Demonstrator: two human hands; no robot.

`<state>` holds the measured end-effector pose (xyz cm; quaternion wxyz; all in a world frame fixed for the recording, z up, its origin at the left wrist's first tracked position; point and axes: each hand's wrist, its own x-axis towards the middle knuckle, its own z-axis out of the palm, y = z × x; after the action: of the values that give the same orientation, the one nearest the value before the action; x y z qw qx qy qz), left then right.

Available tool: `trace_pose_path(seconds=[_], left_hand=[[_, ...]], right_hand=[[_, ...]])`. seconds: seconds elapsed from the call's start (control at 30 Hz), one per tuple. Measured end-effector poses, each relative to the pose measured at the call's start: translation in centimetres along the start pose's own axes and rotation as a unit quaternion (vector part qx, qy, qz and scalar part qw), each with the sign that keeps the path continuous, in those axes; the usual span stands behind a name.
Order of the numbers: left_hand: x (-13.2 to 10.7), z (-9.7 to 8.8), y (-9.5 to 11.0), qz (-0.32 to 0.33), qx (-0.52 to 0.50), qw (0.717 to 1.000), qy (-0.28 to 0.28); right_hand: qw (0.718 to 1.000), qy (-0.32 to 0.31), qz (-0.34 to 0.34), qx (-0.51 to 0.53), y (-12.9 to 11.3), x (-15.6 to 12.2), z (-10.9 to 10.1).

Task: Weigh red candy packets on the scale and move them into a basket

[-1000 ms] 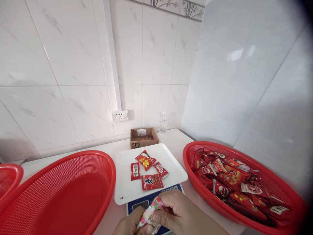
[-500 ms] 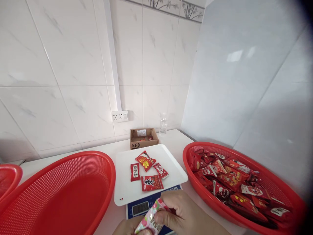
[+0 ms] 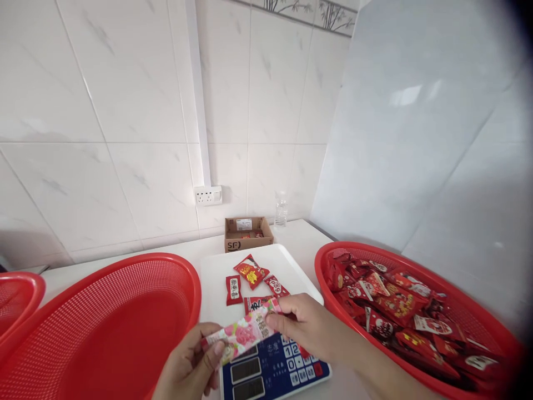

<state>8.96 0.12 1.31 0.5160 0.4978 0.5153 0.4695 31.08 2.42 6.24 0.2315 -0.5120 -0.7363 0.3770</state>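
A pink and white snack packet (image 3: 244, 333) with printed fruit is stretched between both hands, above the front of a blue weighing scale (image 3: 275, 366). My left hand (image 3: 191, 358) pinches its left end, thumb on top. My right hand (image 3: 306, 328) grips the other end between thumb and fingers. Behind them, the scale's white tray (image 3: 214, 266) bears several red packets: a red and gold one (image 3: 250, 271), a small one with a white label (image 3: 234, 290), one marked 520 (image 3: 276, 286), and another (image 3: 252, 304) partly covered by the held packet.
On the right stands a red basket (image 3: 325, 253) full of red snack packets (image 3: 400, 303). A second red basket (image 3: 194, 278) is at the left, with part of another (image 3: 35, 280) beyond it. A cardboard box (image 3: 250, 243) and a clear plastic bottle (image 3: 281, 211) stand near the wall.
Both hands have risen with the pink packet, which is now held wider and flatter in front of the tray. More of the scale's keypad shows. The view has shifted slightly.
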Motion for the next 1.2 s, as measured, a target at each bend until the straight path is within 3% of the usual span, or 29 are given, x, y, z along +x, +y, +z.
trace_pose_path(seconds=[0.07, 0.2, 0.33, 0.53, 0.67, 0.83, 0.9, 1.03, 1.2], left_hand=[[0.4, -0.8, 0.4, 0.028, 0.03, 0.999, 0.032], [1.3, -2.3, 1.2, 0.075, 0.156, 0.983, 0.066], [2.1, -3.0, 2.3, 0.085, 0.31, 0.947, 0.021], [3.0, -2.6, 4.4, 0.049, 0.467, 0.883, -0.03], [4.3, -2.8, 5.9, 0.045, 0.539, 0.84, -0.048], [7.1, -3.1, 6.9, 0.053, 0.588, 0.801, -0.096], [8.3, -3.1, 6.9, 0.057, 0.609, 0.784, -0.107], [10.2, -2.2, 6.3, 0.067, 0.644, 0.752, -0.126], [10.4, 0.2, 5.7, 0.123, 0.681, 0.712, -0.121]], right_hand=[[1.0, 0.0, -0.004, 0.008, -0.1, 0.8, -0.1], [0.997, 0.065, -0.02, -0.026, 0.3, 2.5, -0.9], [0.994, 0.089, 0.001, -0.07, 2.1, 4.1, -1.7], [0.976, 0.098, 0.054, -0.185, 4.2, 6.5, -1.8], [0.978, 0.08, 0.02, -0.192, 4.1, 7.1, -1.5], [0.98, -0.023, 0.003, -0.197, 3.8, 6.5, -1.1], [0.977, -0.041, 0.003, -0.209, 3.9, 6.3, -1.0], [0.976, -0.015, 0.008, -0.217, 4.4, 6.4, -0.9], [0.975, -0.002, 0.006, -0.221, 5.0, 6.7, -1.5]])
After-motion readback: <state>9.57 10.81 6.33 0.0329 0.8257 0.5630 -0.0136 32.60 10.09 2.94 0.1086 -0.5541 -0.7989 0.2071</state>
